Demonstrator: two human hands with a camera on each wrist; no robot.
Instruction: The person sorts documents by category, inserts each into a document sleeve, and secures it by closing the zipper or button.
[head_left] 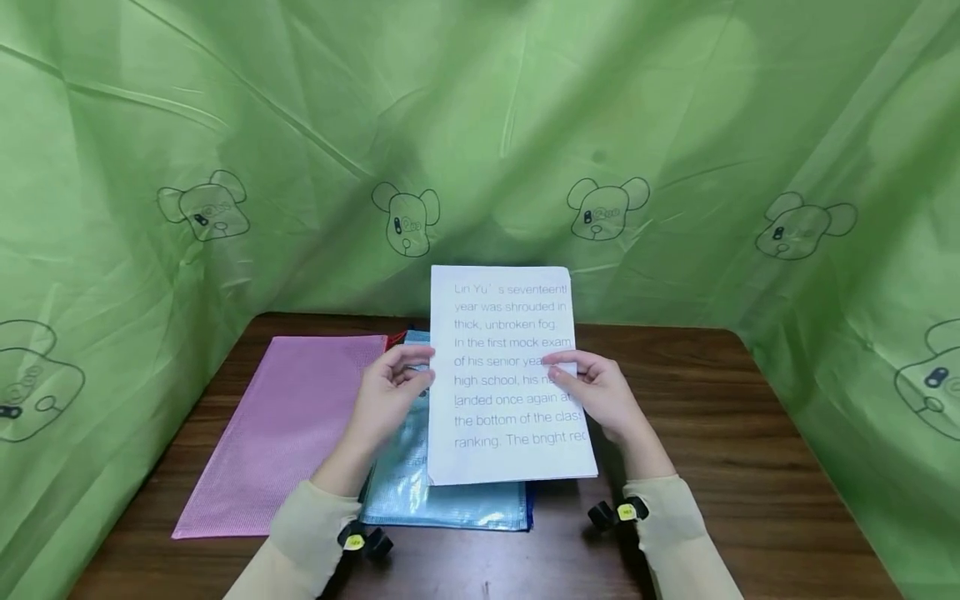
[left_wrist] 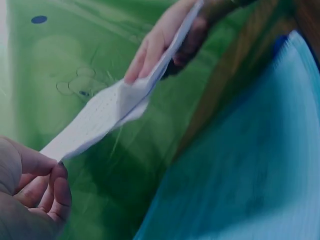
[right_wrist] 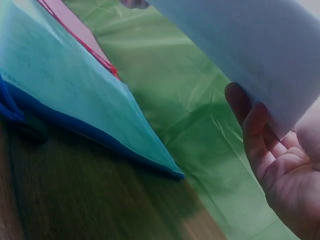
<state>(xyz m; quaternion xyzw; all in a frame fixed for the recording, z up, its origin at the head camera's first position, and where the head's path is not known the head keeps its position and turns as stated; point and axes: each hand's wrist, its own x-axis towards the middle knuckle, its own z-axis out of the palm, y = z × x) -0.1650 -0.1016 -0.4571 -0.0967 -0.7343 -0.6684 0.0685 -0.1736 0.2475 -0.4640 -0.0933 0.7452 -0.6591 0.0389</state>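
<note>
The left hand [head_left: 384, 400] and right hand [head_left: 602, 396] each pinched one side of the printed paper [head_left: 510, 333] between thumb and fingers, holding it above the blue pouch [head_left: 450, 507], between the left and right edges of the table [head_left: 720, 467]. Gripped only at its sides, the paper could have buckled; a slackened thumb might have let it slip askew toward the table's right edge.
</note>
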